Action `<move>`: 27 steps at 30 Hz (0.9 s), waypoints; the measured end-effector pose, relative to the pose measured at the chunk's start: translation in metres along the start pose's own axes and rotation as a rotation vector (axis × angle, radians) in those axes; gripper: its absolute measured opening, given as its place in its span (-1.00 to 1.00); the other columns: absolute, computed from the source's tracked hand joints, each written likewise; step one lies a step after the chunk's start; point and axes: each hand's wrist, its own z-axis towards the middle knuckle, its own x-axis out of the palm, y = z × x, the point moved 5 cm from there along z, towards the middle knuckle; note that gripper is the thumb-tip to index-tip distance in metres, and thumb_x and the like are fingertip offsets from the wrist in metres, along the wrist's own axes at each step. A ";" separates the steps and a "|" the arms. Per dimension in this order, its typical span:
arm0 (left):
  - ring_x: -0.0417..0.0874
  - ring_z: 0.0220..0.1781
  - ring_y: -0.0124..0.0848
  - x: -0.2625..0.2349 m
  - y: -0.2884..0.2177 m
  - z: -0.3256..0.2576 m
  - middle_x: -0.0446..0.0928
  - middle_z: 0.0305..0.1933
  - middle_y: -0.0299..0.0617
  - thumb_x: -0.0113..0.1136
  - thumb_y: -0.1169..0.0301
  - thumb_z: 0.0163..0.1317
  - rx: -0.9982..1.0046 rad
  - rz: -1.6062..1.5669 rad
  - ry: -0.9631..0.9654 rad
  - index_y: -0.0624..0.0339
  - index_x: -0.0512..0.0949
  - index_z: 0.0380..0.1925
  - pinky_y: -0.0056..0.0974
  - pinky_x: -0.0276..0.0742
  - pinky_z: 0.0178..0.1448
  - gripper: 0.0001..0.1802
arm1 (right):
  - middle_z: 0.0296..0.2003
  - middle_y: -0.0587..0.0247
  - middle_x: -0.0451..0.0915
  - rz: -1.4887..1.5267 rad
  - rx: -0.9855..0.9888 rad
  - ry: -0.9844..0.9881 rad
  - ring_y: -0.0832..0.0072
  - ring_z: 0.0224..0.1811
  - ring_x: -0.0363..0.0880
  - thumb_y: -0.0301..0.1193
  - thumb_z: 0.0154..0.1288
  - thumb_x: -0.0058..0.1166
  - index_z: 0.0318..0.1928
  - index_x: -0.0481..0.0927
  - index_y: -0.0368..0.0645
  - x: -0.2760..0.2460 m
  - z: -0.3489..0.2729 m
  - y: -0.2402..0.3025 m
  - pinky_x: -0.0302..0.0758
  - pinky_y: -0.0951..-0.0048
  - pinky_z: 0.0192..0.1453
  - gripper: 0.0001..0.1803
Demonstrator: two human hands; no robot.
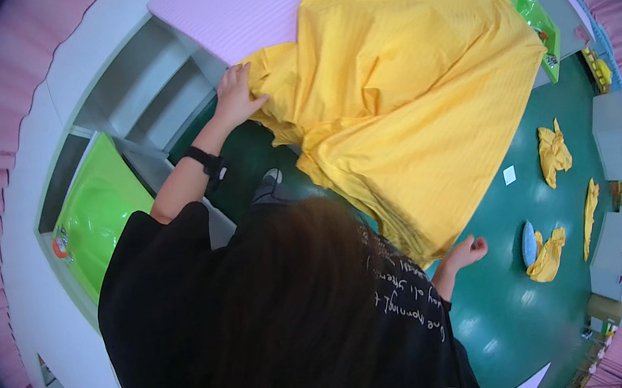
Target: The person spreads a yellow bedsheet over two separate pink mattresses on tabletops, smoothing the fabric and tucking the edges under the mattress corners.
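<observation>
A large yellow sheet (404, 64) lies in loose folds over a pink ribbed mattress (231, 8), with its near part hanging down toward the floor. My left hand (237, 98) is at the mattress's near left corner. Its fingers and thumb are on the sheet's bunched edge, spread a little around it. Beyond the sheet's lowest folds, on the right, is my right hand (469, 251), apart from the cloth. Its fingers are curled in, and nothing shows in them. Some of the sheet's near edge is hidden behind my body.
Open grey shelving (146, 74) and a bright green basin (105, 213) stand at the left. On the green floor (491, 311) to the right lie yellow cloths (555, 154), a blue cushion (529, 244) and a white square (510, 175). White cabinets (613, 252) line the right side.
</observation>
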 end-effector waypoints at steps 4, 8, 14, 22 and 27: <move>0.26 0.12 -0.02 0.013 0.023 0.035 0.30 0.01 0.02 0.32 0.19 -0.11 0.119 -0.072 0.142 0.28 0.41 -0.18 -0.05 0.18 0.20 -0.46 | -0.12 0.05 0.32 -0.008 -0.200 -0.013 0.28 -0.09 0.27 -0.46 0.11 0.06 -0.02 0.32 -0.30 0.068 -0.049 0.079 0.28 0.30 0.01 -0.59; 0.35 0.00 -0.14 0.018 0.017 0.046 0.37 -0.18 -0.09 0.30 0.27 -0.06 0.411 -0.188 0.220 0.20 0.43 -0.32 -0.08 0.25 0.09 -0.64 | -0.07 -0.04 0.33 -0.223 -0.542 0.148 0.13 0.02 0.25 -0.47 0.08 0.11 0.00 0.31 -0.33 0.137 -0.096 0.134 0.20 0.20 0.13 -0.54; 0.34 -0.26 -0.53 0.002 0.071 0.091 0.32 -0.41 -0.29 0.09 0.38 0.18 -0.079 -0.972 0.529 0.19 0.34 -0.41 -0.44 0.28 -0.09 -0.84 | 0.01 -0.07 0.29 -0.260 -0.569 0.318 0.10 0.11 0.22 -0.47 0.16 0.04 0.06 0.27 -0.37 0.167 -0.126 0.154 0.14 0.21 0.23 -0.54; 0.33 -0.31 -0.55 -0.122 0.176 0.159 0.32 -0.43 -0.35 0.14 0.42 0.14 -0.085 -0.528 0.058 0.19 0.34 -0.41 -0.45 0.30 -0.15 -0.83 | 0.03 -0.14 0.35 -0.351 -0.596 0.325 0.02 0.12 0.27 -0.40 0.17 0.02 0.00 0.33 -0.39 0.172 -0.128 0.156 0.18 0.14 0.22 -0.57; 0.32 -0.32 -0.56 -0.176 0.227 0.211 0.32 -0.45 -0.35 0.17 0.40 0.11 -0.043 -0.423 0.023 0.20 0.32 -0.42 -0.46 0.30 -0.17 -0.79 | 0.00 -0.10 0.38 -0.384 -0.602 0.301 0.07 0.08 0.30 -0.42 0.16 0.04 -0.05 0.38 -0.38 0.170 -0.126 0.159 0.24 0.20 0.17 -0.63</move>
